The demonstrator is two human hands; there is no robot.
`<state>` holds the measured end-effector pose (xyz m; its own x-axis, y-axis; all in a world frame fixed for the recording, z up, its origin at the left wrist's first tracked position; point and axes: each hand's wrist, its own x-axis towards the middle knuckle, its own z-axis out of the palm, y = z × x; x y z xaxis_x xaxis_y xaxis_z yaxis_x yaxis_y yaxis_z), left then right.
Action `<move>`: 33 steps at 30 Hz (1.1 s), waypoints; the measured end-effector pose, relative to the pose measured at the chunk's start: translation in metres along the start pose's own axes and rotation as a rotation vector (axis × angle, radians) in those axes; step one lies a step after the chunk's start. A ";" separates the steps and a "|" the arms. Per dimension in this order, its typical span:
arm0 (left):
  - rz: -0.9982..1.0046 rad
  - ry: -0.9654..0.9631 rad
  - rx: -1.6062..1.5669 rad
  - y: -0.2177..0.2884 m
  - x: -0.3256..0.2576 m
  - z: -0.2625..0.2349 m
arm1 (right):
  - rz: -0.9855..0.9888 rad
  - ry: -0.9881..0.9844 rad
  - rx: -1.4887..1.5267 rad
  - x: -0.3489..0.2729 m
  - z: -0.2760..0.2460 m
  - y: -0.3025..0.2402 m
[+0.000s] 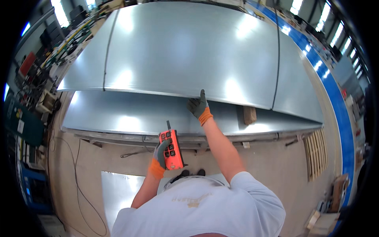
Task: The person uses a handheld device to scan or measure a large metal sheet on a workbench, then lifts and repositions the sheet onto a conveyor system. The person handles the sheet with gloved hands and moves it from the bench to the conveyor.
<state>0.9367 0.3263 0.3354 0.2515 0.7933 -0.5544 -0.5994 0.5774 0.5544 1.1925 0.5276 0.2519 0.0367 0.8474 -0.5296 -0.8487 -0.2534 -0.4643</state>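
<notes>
My left hand [161,153], in a grey and orange glove, is wrapped round a red-orange remote control [172,150] with black buttons and a short antenna. In front of me a large shiny metal sheet [189,51] lies raised over a lower metal sheet [130,114]. At the upper sheet's near edge is my gloved right hand [199,104], its thumb on top and its fingers at the edge's underside. To the right of that hand, a wooden block [249,115] sits in the gap between the sheets.
Two dark straps, a left strap [106,59] and a right strap [277,59], cross the upper sheet. A slatted wooden piece [316,155] lies at right, near a blue floor strip [349,146]. Behind my left arm is another sheet [118,189]; a cable [77,181] trails at left.
</notes>
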 end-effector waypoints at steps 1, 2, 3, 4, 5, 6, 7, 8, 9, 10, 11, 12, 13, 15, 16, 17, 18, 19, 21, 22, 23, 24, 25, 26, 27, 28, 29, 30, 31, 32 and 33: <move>0.040 -0.049 0.032 0.000 -0.007 0.003 | -0.030 -0.006 0.047 0.014 0.009 -0.004; 0.069 -0.049 0.010 -0.001 -0.011 0.004 | -0.058 0.019 0.091 0.028 0.016 -0.006; 0.092 -0.042 -0.010 0.000 -0.019 0.014 | -0.099 0.004 0.245 0.038 0.025 -0.017; 0.113 -0.062 -0.049 0.000 -0.023 0.019 | -0.124 0.056 0.261 0.050 0.028 -0.026; 0.133 -0.039 -0.036 0.002 -0.030 0.025 | -0.144 0.087 0.279 0.058 0.029 -0.040; 0.141 0.033 -0.033 0.003 -0.033 0.030 | -0.172 0.186 0.294 0.067 0.029 -0.049; 0.148 0.057 -0.053 0.004 -0.035 0.035 | -0.162 0.144 0.306 0.072 0.025 -0.059; 0.148 0.073 -0.067 0.005 -0.036 0.039 | -0.133 0.029 0.262 0.079 0.024 -0.064; 0.193 0.103 -0.050 0.007 -0.037 0.041 | -0.132 -0.015 0.241 0.087 0.026 -0.071; 0.213 0.131 -0.020 0.008 -0.037 0.044 | -0.143 0.023 0.234 0.093 0.024 -0.078; 0.220 0.186 0.021 0.010 -0.033 0.045 | -0.162 0.128 0.246 0.102 0.028 -0.077; 0.260 0.112 0.025 0.010 -0.033 0.046 | -0.158 0.061 0.289 0.108 0.031 -0.080; 0.252 0.155 0.032 0.012 -0.029 0.045 | -0.213 0.012 0.328 0.115 0.036 -0.077; 0.245 0.150 0.048 0.014 -0.027 0.044 | -0.187 0.074 0.272 0.122 0.044 -0.074; 0.239 0.142 0.060 0.015 -0.026 0.042 | -0.215 0.093 0.246 0.124 0.049 -0.071; 0.228 0.175 0.069 0.016 -0.026 0.042 | -0.203 0.188 0.227 0.122 0.052 -0.071; 0.221 0.128 0.078 0.016 -0.025 0.040 | -0.235 0.156 0.227 0.120 0.055 -0.069; 0.215 0.119 0.087 0.017 -0.025 0.040 | -0.228 0.169 0.228 0.116 0.058 -0.070; 0.209 0.082 0.115 0.018 -0.024 0.039 | -0.229 0.204 0.228 0.107 0.061 -0.072; 0.199 0.095 0.123 0.019 -0.024 0.039 | -0.237 0.227 0.227 0.102 0.063 -0.074; 0.192 0.108 0.131 0.020 -0.024 0.040 | -0.238 0.234 0.232 0.097 0.065 -0.075; 0.185 0.122 0.136 0.021 -0.024 0.042 | -0.239 0.234 0.220 0.093 0.066 -0.077; 0.188 0.126 0.140 0.022 -0.024 0.044 | -0.236 0.220 0.212 0.090 0.067 -0.079; 0.191 0.129 0.139 0.023 -0.024 0.046 | -0.230 0.246 0.206 0.087 0.067 -0.081; 0.180 0.113 0.137 0.024 -0.024 0.048 | -0.240 0.219 0.223 0.085 0.068 -0.081; 0.179 0.089 0.142 0.024 -0.025 0.050 | -0.246 0.233 0.241 0.084 0.068 -0.082; 0.162 0.049 0.148 0.025 -0.025 0.051 | -0.235 0.247 0.267 0.082 0.069 -0.082; 0.163 0.016 0.154 0.026 -0.027 0.052 | -0.250 0.224 0.244 0.080 0.070 -0.081; 0.146 0.021 0.134 0.026 -0.027 0.053 | -0.254 0.200 0.232 0.078 0.071 -0.081; 0.147 0.031 0.115 0.026 -0.028 0.053 | -0.236 0.216 0.219 0.075 0.073 -0.080; 0.144 0.008 0.096 0.026 -0.028 0.053 | -0.250 0.178 0.213 0.073 0.075 -0.078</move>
<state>0.9547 0.3292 0.3985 0.1623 0.8679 -0.4694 -0.5535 0.4739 0.6848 1.2221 0.6445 0.3026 0.3320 0.7717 -0.5424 -0.8919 0.0696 -0.4469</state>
